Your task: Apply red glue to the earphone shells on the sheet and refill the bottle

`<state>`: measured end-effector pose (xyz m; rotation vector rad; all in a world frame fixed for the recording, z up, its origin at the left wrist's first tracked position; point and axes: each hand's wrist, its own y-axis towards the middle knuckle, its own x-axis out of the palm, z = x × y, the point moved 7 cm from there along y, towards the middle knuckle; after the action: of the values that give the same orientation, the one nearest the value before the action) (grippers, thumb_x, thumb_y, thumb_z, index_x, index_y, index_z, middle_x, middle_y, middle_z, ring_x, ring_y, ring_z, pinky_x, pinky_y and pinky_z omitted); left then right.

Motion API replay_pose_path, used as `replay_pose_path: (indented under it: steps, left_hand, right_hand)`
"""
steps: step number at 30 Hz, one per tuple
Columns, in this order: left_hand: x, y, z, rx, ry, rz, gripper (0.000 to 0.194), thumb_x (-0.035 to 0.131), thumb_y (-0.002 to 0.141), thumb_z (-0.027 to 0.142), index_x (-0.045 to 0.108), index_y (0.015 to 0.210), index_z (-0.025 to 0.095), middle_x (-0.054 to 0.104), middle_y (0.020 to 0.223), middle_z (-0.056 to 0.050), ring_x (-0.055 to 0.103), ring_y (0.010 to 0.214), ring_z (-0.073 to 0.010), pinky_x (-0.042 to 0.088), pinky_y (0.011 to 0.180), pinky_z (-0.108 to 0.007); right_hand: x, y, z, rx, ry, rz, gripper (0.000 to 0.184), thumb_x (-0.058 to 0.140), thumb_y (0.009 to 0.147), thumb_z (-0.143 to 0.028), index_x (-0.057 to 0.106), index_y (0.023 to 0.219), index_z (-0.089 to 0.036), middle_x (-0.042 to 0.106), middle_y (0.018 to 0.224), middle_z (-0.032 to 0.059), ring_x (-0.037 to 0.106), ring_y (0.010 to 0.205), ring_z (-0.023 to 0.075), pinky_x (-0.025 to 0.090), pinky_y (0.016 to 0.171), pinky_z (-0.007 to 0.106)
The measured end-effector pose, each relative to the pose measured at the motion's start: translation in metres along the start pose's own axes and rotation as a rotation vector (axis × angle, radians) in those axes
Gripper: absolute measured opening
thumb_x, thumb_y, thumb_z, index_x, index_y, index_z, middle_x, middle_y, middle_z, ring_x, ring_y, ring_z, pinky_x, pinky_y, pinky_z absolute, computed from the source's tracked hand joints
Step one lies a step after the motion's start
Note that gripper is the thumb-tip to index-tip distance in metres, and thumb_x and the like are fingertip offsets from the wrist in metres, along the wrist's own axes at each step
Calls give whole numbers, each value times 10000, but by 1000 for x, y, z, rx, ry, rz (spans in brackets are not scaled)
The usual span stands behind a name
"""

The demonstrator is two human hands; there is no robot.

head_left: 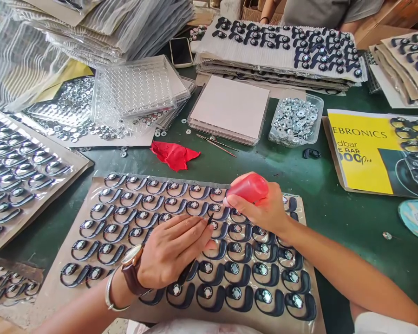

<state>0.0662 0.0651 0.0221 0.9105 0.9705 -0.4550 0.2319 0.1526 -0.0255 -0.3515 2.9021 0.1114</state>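
My left hand (176,250), with a watch and a bangle at the wrist, is closed around dark, slim tweezers (186,273). Their tip points away from me, above the rows of parts. My right hand (273,208) grips a red squeeze bottle (248,187), tilted with its narrow end down to the left, near the tweezer tip. Beneath both hands lies a brown card sheet (50,297) under clear plastic. Curved black pieces (214,301), each with a shiny round silver part at one end, sit on it in rows. My hands hide some of them.
Beyond the sheet are a red scrap (175,154), thin metal sticks (216,144), stacked white cards (230,106) and a clear tub of silver discs (296,119). Filled sheets (282,55) are piled at the back, near another person (316,14). A phone (180,52) lies beside them.
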Motion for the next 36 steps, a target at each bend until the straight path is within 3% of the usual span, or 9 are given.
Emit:
replay_pose_path:
  steps: [11,36]
  left_hand:
    - [11,6,7,53,110,-16,200,663,894,192,697,1029,48,762,947,-92,724,915,-234,587,805,-374]
    - [12,4,5,35,92,-50,224,668,890,188,682,1072,59,754,969,-104,722,938,-234,595,844,-370]
  right_hand:
    - [15,0,9,-74,-31,-17,208,766,801,-416,694,810,-221,713,831,-7,662,661,122,518,651,223]
    - [4,1,14,-28,-157,97,302,691,838,-512,660,809,-213,698,715,7,644,599,139,509,613,238]
